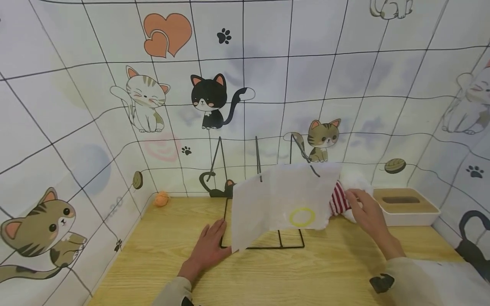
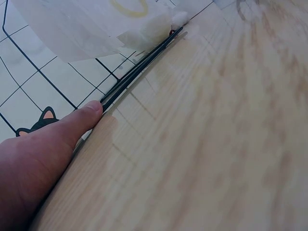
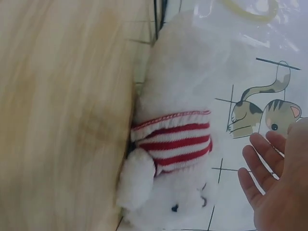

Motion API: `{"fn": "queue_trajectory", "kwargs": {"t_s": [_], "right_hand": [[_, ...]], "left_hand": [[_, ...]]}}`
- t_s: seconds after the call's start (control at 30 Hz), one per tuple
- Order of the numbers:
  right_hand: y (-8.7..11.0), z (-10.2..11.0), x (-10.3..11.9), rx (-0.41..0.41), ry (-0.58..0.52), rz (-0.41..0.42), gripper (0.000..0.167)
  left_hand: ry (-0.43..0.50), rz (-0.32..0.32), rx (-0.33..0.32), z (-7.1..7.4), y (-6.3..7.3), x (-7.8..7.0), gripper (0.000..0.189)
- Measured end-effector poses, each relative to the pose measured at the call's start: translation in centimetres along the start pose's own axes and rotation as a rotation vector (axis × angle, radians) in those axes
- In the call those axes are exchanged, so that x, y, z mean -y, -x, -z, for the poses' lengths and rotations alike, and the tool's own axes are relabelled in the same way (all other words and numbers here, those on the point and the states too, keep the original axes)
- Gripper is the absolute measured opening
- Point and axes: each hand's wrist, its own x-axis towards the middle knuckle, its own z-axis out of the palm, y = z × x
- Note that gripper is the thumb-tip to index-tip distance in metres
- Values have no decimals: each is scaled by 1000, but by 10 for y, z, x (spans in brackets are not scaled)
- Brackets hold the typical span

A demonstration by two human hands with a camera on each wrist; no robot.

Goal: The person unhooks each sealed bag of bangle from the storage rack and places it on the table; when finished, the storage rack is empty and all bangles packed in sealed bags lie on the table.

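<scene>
Bag [image 1: 294, 189] of thin, milky plastic, creased and marked with a yellow ring [image 1: 291, 217], drapes at a slant over a black wire rack [image 1: 280, 239] on the wood-grained worktop [image 1: 164, 246]. At its right edge lies a fluffy white plush toy [image 3: 178, 101] in a knitted red-and-white striped sweater [image 3: 178, 143]; whether its lower body is inside the bag or behind it, I cannot tell. The left hand [image 1: 208, 246] rests at the rack's left corner, thumb laid along the base wire. The right hand [image 1: 369, 214] is beside the plush, its fingers [image 3: 262, 159] loosely spread and slightly bent, pinching nothing. Rightward sits a white rounded box [image 1: 411, 219] with a slotted, wood-toned lid. Cartoon cats and black grid lines cover the backdrop [image 1: 264, 80].
</scene>
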Motion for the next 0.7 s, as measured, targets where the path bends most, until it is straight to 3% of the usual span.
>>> {"fn": "queue_trajectory", "kwargs": {"t_s": [0.17, 0.5, 0.6, 0.7], "right_hand": [[-6, -7, 9, -61, -110, -87, 38], [-18, -9, 22, -113, -219, -255, 48], [-18, -9, 23, -99, -225, -239, 47], [-23, -10, 26, -120, -294, -170, 43]], "left_hand": [[6, 5, -9, -1, 0, -2, 87], [6, 5, -1, -4, -4, -5, 89], [-2, 2, -2, -6, -3, -3, 89], [-20, -5, -17, -6, -2, 1, 90]]}}
